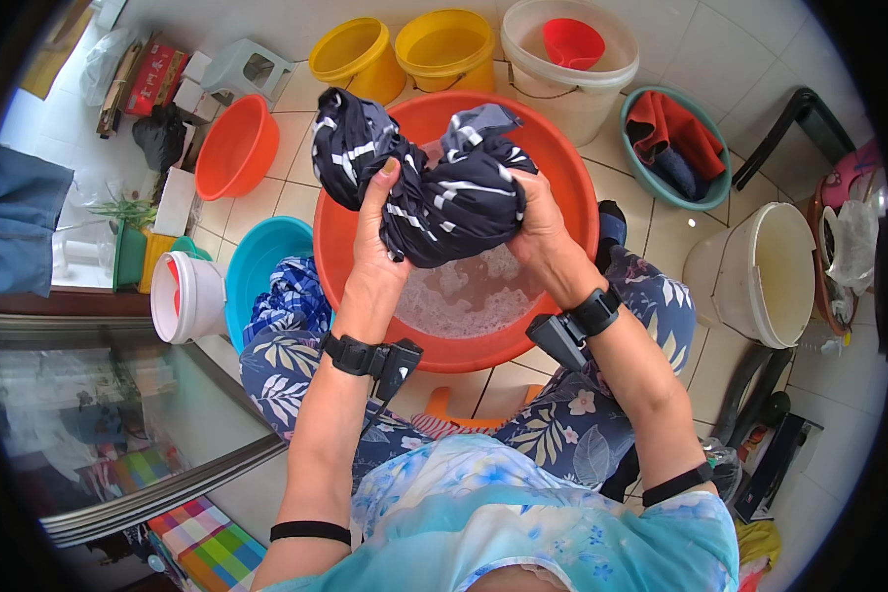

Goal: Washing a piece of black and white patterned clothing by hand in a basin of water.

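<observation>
A bunched black cloth garment with white stripes (451, 200) is held up over a large orange-red plastic basin (451, 359). My left hand (381, 229) grips its left part, the thumb lying across the front of the twisted fabric. At the right end, my right hand (544, 222) is closed around the bundle. Foamy, cloudy water (462, 300) fills the bottom of the basin below my hands. Part of the cloth hangs to the upper left, past my left thumb. The fingers behind the fabric are hidden.
Left of the basin are a blue basin (240, 259) with checked cloth and a small orange basin (237, 148). Yellow buckets (359, 66) and a white bucket (577, 103) stand beyond. At right are a green basin (640, 181) with cloths and a cream bucket (725, 266).
</observation>
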Available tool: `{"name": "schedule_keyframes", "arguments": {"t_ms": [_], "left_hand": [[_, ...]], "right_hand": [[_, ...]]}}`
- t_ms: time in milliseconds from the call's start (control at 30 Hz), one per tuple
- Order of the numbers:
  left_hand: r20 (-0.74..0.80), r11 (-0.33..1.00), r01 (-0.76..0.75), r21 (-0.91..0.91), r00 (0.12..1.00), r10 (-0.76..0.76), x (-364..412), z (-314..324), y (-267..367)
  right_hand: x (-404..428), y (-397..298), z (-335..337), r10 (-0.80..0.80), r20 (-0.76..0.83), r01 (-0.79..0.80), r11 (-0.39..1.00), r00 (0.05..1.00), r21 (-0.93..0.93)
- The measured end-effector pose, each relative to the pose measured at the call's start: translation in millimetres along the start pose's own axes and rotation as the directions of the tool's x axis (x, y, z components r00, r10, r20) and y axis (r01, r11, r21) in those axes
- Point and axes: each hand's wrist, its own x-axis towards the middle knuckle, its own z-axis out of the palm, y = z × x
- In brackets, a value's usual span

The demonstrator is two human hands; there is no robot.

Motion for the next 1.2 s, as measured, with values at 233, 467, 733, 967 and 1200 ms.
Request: {"name": "schedule_keyframes", "arguments": {"t_ms": [233,467,733,967,1200], "left_hand": [[-0.122,0.976,0.204,0.074,0.973,-0.194,5,-45,-28],[0.322,0.952,0.288,0.102,0.896,-0.306,11,-122,-47],[0.537,0.881,0.468,0.067,0.728,-0.427,6,-140,-63],[0.473,0.879,0.462,0.116,0.752,-0.458,5,-133,-61],[0.443,0.872,0.469,0.139,0.759,-0.478,4,-130,-62]], "right_hand": [[-22,22,9,-0.247,0.278,0.371,0.552,0.928,-0.747],[-35,53,9,-0.198,0.468,0.492,0.092,0.861,-0.866],[-45,69,2,-0.170,0.517,0.517,-0.042,0.839,-0.855],[-47,68,4,-0.154,0.525,0.517,-0.092,0.837,-0.851],[-48,68,5,-0.151,0.522,0.515,-0.085,0.839,-0.853]]}}
